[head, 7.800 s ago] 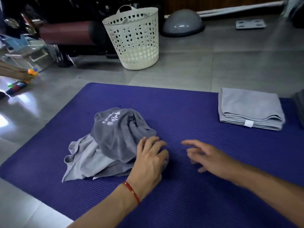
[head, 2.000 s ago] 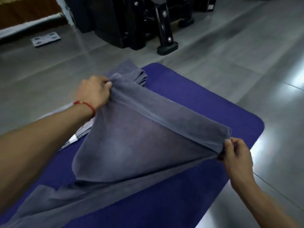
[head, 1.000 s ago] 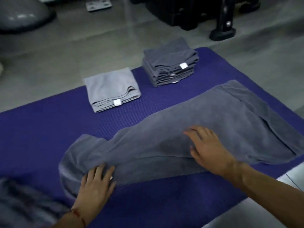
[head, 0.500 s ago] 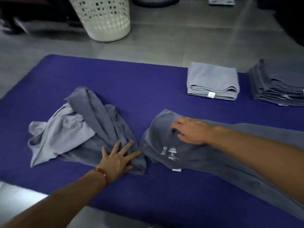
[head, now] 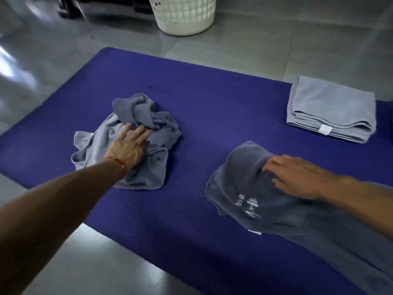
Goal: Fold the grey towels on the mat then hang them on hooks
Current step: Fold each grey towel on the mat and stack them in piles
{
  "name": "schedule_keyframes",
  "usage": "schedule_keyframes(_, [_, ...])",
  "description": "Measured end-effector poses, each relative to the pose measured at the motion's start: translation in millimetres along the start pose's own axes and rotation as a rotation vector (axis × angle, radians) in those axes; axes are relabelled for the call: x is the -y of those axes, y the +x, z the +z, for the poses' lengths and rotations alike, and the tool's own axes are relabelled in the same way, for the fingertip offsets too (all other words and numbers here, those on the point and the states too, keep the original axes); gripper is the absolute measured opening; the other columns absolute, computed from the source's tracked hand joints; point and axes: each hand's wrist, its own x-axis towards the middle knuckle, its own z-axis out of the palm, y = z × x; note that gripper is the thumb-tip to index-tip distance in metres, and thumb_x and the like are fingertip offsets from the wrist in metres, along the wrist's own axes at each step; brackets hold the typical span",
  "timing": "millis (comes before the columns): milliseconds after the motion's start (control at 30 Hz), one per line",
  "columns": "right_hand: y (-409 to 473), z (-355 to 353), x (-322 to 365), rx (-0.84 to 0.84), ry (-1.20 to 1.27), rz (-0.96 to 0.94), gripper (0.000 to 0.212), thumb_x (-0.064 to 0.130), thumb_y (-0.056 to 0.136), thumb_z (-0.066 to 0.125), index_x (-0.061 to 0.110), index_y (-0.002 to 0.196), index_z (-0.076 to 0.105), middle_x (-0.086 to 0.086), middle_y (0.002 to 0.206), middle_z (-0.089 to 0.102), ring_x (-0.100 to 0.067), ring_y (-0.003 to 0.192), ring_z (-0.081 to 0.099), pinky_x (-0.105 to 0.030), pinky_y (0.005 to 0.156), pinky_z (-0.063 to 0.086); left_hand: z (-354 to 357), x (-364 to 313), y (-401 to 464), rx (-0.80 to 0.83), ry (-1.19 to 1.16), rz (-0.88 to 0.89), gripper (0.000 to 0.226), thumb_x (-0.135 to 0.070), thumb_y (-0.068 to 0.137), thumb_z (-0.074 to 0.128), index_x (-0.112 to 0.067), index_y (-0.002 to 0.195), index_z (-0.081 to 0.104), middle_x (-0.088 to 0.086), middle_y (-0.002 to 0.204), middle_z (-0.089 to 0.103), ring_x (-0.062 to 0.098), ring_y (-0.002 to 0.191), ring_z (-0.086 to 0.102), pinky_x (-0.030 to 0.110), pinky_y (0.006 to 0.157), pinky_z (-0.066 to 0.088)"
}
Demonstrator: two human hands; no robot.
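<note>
Counted on the purple mat (head: 202,107): crumpled towel heap (head: 148,124) under flat-fingered left hand (head: 127,145), dark towel (head: 265,209) (cut off right) under flat right hand (head: 297,177), one folded stack (head: 329,105) at far edge.

Crumpled towels (head: 136,133) lie left on the mat (head: 212,107); spread towel (head: 265,209) right; folded stack (head: 329,107) behind; basket (head: 182,15) beyond.

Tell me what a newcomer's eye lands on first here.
The ribbed purple foam mat fills the middle of the grey floor. The left hand rests on a crumpled heap of grey towels at its left; the right hand lies flat on a dark grey printed towel nearer the front.
</note>
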Motion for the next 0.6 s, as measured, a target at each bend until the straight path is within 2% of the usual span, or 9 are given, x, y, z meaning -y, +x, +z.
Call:
schedule_keyframes(67, [8, 8, -2, -0.061, 0.073, 0.053, 0.043, 0.036, 0.099, 0.049, 0.033, 0.142, 0.043, 0.008, 0.143, 0.042, -0.019, 0.124, 0.048, -0.041, 0.101, 0.045, -7, -11, -1, 0.164, -0.064, -0.159, 0.054, -0.038, 0.108, 0.024, -0.026, 0.160, 0.015, -0.002, 0.168, -0.014, 0.028, 0.155, -0.011, 0.056, 0.123, 0.002])
schedule_keyframes(100, [13, 10, -1, -0.084, 0.111, 0.082, 0.045, 0.035, 0.099, 0.050, 0.032, 0.143, 0.043, 0.006, 0.146, 0.040, -0.020, 0.126, 0.048, -0.044, 0.101, 0.046, -12, -24, -5, 0.187, -0.151, -0.203, 0.056, -0.036, 0.108, 0.029, -0.025, 0.160, 0.014, 0.000, 0.168, -0.015, 0.029, 0.154, -0.013, 0.057, 0.123, 0.002])
schedule_keyframes(133, [21, 13, 0, -0.096, 0.153, 0.122, 0.048, 0.035, 0.099, 0.051, 0.030, 0.145, 0.042, 0.004, 0.150, 0.037, -0.023, 0.129, 0.047, -0.044, 0.102, 0.046, -18, -39, -11, 0.131, -0.237, -0.244, 0.057, -0.032, 0.105, 0.036, -0.021, 0.159, 0.020, 0.005, 0.169, -0.009, 0.032, 0.155, -0.008, 0.058, 0.123, 0.008])
schedule_keyframes(200, [36, 16, 0, -0.099, 0.245, 0.216, 0.053, 0.033, 0.100, 0.051, 0.025, 0.150, 0.037, -0.004, 0.155, 0.032, -0.031, 0.133, 0.046, -0.047, 0.105, 0.045, -30, -75, -29, -0.131, -0.399, -0.285, 0.052, -0.020, 0.094, 0.052, -0.010, 0.144, 0.044, 0.020, 0.163, 0.020, 0.042, 0.149, 0.020, 0.059, 0.115, 0.030])
schedule_keyframes(267, [53, 19, -2, -0.078, 0.330, 0.294, 0.055, 0.034, 0.102, 0.049, 0.018, 0.152, 0.034, -0.011, 0.153, 0.037, -0.036, 0.133, 0.047, -0.051, 0.105, 0.044, -39, -116, -48, -0.375, -0.557, -0.120, 0.042, -0.017, 0.086, 0.053, -0.006, 0.127, 0.055, 0.022, 0.145, 0.043, 0.044, 0.131, 0.044, 0.055, 0.101, 0.045])
schedule_keyframes(300, [61, 21, -2, -0.058, 0.357, 0.331, 0.054, 0.035, 0.103, 0.048, 0.014, 0.151, 0.034, -0.013, 0.150, 0.041, -0.037, 0.133, 0.047, -0.052, 0.105, 0.043, -46, -139, -57, -0.387, -0.629, -0.033, 0.042, -0.022, 0.087, 0.050, -0.008, 0.126, 0.056, 0.017, 0.140, 0.049, 0.039, 0.124, 0.050, 0.051, 0.097, 0.048])
schedule_keyframes(400, [76, 22, 4, -0.077, 0.322, 0.435, 0.047, 0.036, 0.105, 0.047, 0.008, 0.142, 0.040, -0.018, 0.140, 0.048, -0.037, 0.128, 0.048, -0.051, 0.103, 0.044, -64, -193, -58, -0.141, -0.990, -0.069, 0.053, -0.043, 0.092, 0.052, -0.017, 0.138, 0.047, 0.003, 0.127, 0.050, 0.023, 0.109, 0.049, 0.043, 0.092, 0.050])
schedule_keyframes(500, [83, 23, 13, -0.175, 0.333, 0.523, 0.046, 0.034, 0.101, 0.056, 0.004, 0.135, 0.046, -0.019, 0.136, 0.053, -0.038, 0.126, 0.052, -0.050, 0.100, 0.043, -75, -218, -36, 0.045, -1.194, -0.237, 0.071, -0.051, 0.091, 0.061, -0.014, 0.147, 0.038, 0.002, 0.126, 0.048, 0.021, 0.114, 0.045, 0.038, 0.101, 0.044])
schedule_keyframes(600, [86, 17, 11, -0.268, 0.429, 0.595, 0.034, 0.036, 0.096, 0.063, 0.010, 0.118, 0.061, -0.014, 0.122, 0.065, -0.038, 0.119, 0.058, -0.049, 0.097, 0.044, -91, -218, -22, 0.113, -1.430, -0.312, 0.039, -0.034, 0.088, 0.070, -0.014, 0.118, 0.056, 0.000, 0.098, 0.061, 0.015, 0.090, 0.056, 0.022, 0.076, 0.049])
